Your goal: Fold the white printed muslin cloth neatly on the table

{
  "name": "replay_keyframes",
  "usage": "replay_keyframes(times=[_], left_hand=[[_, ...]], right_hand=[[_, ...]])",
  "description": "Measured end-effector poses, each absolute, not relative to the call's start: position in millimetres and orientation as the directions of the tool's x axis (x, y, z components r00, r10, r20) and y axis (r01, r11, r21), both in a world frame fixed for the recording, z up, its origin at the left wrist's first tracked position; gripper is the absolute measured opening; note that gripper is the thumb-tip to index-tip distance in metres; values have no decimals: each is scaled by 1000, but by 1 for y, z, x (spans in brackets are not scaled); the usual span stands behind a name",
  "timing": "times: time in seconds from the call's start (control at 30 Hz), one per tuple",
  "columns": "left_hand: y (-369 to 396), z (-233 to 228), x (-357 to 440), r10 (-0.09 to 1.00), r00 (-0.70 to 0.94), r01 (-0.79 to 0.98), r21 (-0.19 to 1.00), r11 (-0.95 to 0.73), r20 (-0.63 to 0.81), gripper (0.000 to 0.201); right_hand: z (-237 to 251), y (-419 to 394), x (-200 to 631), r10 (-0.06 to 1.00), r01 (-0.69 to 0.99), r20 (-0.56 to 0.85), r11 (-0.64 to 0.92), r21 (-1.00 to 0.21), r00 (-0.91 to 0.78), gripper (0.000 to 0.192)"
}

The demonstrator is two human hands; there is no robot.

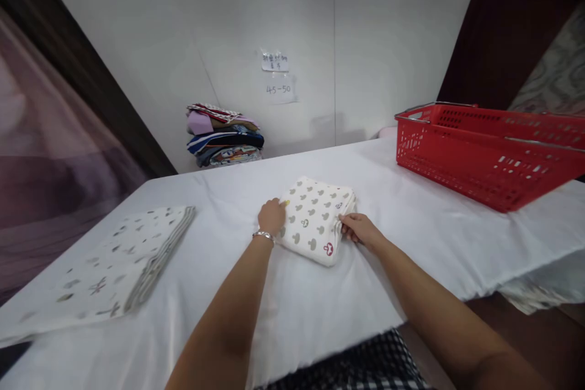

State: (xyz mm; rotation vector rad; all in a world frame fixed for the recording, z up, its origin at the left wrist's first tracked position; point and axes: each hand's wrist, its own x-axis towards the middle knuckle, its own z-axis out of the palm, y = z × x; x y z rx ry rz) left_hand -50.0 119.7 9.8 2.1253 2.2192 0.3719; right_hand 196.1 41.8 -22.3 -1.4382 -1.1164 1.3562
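Black-and-white checked clothing (365,362) occupies the bottom centre of the head view, nearest the lens. At frame centre, a folded mushroom-print cloth (313,213) lies on a white-covered table (219,237). Right hand (361,230): thumb and fingers pinch the cloth's right edge, where the layers show. Left hand (272,217), with a bracelet (264,234) at the wrist: touching the left edge; fingers partly hidden, grip cannot be determined. Lower left: a second folded cloth (114,256), sparsely printed, well apart from both hands. Upper right: red perforated basket (461,155). Upper left of centre: stacked fabrics (223,137), near a wall note (279,90) reading "45-50".
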Motion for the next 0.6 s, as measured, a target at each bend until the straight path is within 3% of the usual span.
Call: replay_keyframes(times=[0.2, 0.33, 0.47, 0.6], left_hand=[[126, 9, -51, 988, -85, 979, 196, 59, 128, 35], [117, 16, -44, 963, -46, 988, 157, 4, 267, 34], [100, 20, -14, 913, 177, 959, 145, -244, 367, 43], [84, 6, 20, 863, 452, 860, 146, -488, 225, 50]], right_hand=[[-26, 44, 196, 973, 62, -229, -229, -971, 17, 33], [-24, 44, 195, 972, 34, -235, -235, -971, 12, 31], [-26, 46, 195, 972, 11, -235, -235, -972, 5, 29], [-25, 46, 195, 975, 12, -221, -222, -975, 20, 29]])
